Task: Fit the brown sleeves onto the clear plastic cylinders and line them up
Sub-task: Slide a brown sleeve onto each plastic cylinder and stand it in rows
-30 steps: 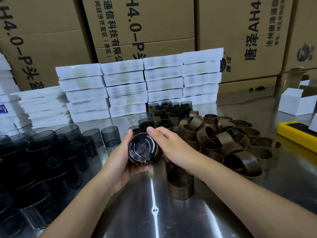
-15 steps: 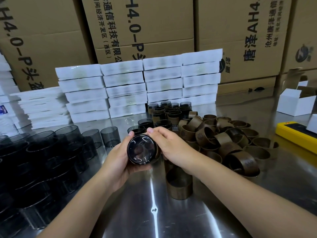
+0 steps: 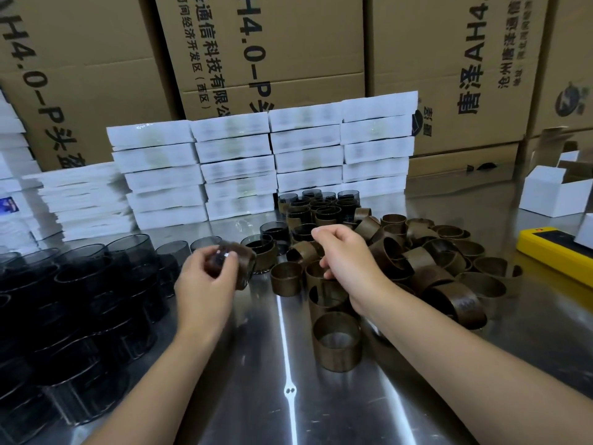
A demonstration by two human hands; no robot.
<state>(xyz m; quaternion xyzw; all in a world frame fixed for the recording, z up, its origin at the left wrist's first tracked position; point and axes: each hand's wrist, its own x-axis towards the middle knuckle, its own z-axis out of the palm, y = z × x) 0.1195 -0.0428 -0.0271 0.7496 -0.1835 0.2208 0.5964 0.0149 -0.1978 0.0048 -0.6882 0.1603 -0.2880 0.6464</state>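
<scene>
A: Hands?

B: The left hand (image 3: 205,284) gripped one sleeved cylinder (image 3: 239,264), fingers curled round it, and held it above the steel table (image 3: 256,396), just left of the sleeve pile (image 3: 426,261). There was motion blur, so I couldn't tell how far the brown sleeve sat on it.

A: Right one?

B: The right hand (image 3: 345,255) was over the pile's near-left edge with its fingers curled. I couldn't tell whether it pinched a sleeve or held nothing, because the lower fingertips were down among the rings.

A: Rest of the stock?

B: The bare tinted cylinders (image 3: 80,284) stood crowded well left of the pile, some stacked. A finished group (image 3: 321,203), sleeves already on, stood upright just behind the pile. One loose sleeve (image 3: 338,345) stood on end just in front of the pile, touching nothing I could make out.

A: Pile itself?

B: It was a heap of brown rings, some upright, some tipped, overlapping.

A: Surroundings?

B: The white flat boxes (image 3: 256,162) were stacked in columns behind the pile, with cardboard cartons (image 3: 288,59) behind those. A yellow device (image 3: 552,248) lay right of the pile. An open white box (image 3: 552,194) sat behind and right of it.
</scene>
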